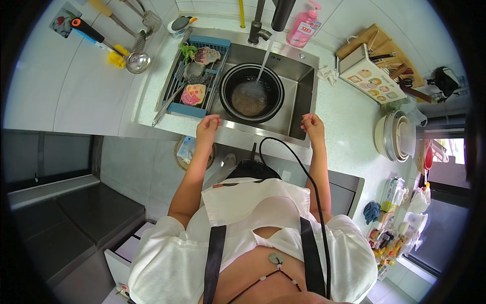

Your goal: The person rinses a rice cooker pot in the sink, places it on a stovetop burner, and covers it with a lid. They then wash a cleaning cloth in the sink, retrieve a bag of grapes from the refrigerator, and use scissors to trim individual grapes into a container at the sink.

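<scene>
A black round pot [226, 104] sits in the steel sink [299, 91], and water from the faucet [259, 34] runs down into it. Grains seem to lie under the water in the pot, though the splashing blurs them. My left hand [207, 126] is at the sink's front edge, left of the pot, its fingers curled in with nothing visible in them. On the other side, my right hand [313, 125] hovers by the front right corner of the sink, also loosely closed and seemingly bare. Neither hand touches the pot.
A blue drain rack [188, 110] spans the sink's left side, holding sponges, greens and a ladle. Behind the sink stands a pink pump bottle [304, 28]. Right are a knife holder [372, 76] and stacked bowls [392, 134]. A black cable [304, 164] hangs before me.
</scene>
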Demonstrator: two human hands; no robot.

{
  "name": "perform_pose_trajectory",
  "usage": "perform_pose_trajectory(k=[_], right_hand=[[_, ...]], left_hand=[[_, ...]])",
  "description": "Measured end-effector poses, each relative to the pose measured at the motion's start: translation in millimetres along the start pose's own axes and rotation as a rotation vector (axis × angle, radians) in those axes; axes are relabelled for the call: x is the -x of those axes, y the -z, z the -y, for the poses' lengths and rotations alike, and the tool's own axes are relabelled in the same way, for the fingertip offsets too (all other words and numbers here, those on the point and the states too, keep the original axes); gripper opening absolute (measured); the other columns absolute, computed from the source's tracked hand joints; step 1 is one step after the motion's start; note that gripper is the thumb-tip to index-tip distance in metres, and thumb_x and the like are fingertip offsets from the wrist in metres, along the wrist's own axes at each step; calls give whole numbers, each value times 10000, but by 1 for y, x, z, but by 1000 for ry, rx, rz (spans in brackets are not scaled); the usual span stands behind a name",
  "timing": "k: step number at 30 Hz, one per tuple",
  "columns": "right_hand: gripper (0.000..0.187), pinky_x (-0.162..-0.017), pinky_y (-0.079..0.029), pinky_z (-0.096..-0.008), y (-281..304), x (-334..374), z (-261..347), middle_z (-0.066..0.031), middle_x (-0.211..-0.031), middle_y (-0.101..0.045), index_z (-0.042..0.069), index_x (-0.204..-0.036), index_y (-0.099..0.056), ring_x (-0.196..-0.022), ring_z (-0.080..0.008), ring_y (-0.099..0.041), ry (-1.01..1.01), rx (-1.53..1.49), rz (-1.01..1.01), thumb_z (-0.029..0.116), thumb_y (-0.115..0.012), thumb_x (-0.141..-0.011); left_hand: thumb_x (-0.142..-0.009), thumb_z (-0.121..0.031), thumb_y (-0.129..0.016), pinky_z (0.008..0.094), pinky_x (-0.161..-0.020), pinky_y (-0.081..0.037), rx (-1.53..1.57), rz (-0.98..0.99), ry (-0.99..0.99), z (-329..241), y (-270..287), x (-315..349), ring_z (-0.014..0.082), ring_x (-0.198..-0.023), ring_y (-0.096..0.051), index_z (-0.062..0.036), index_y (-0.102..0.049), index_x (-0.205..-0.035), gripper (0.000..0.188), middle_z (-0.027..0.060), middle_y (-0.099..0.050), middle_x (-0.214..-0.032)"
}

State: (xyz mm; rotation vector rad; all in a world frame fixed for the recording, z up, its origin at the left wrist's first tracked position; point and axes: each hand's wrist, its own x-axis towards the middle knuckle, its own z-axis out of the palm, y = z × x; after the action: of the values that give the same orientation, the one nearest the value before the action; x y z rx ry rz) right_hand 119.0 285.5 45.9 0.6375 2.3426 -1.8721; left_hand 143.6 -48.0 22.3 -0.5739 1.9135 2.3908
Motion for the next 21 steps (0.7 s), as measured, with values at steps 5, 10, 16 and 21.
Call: perform_pose_trajectory(k=[5,10,16,21], right_hand=[[99,-488,-398,-193,-1,-4,-6,-20,-722,-558,36,-867,-555,-547,-75,-511,-34,-16,35,93,-490,-819],[85,-478,-387,-193,-2,-10,-11,-14,-722,-557,41,-859,-555,-551,-74,-512,-27,-15,67,103,-507,-826],[92,-476,-381,-194,-6,-10,-5,-3,-705,-551,40,-859,-555,-552,-75,-511,-32,11,70,119,-521,-825],[133,-537,-398,-193,-5,-10,-8,15,-745,-565,79,-883,-561,-584,-56,-508,-58,60,90,198,-520,-842]], left_hand=[[-835,-74,-487,191,-635,-385,2,-12,-5,0,2,6,81,-712,-509,-7,-585,-921,147,16,-567,-774],[-848,-117,-495,196,-672,-414,-27,15,-10,7,9,4,79,-762,-544,-44,-583,-949,152,9,-591,-829],[-847,-104,-494,191,-672,-414,-29,32,-28,11,13,2,82,-760,-544,-37,-582,-951,152,13,-590,-826],[-848,-109,-492,194,-676,-417,-65,22,-12,10,11,0,85,-762,-546,-39,-581,-956,157,14,-590,-828]])
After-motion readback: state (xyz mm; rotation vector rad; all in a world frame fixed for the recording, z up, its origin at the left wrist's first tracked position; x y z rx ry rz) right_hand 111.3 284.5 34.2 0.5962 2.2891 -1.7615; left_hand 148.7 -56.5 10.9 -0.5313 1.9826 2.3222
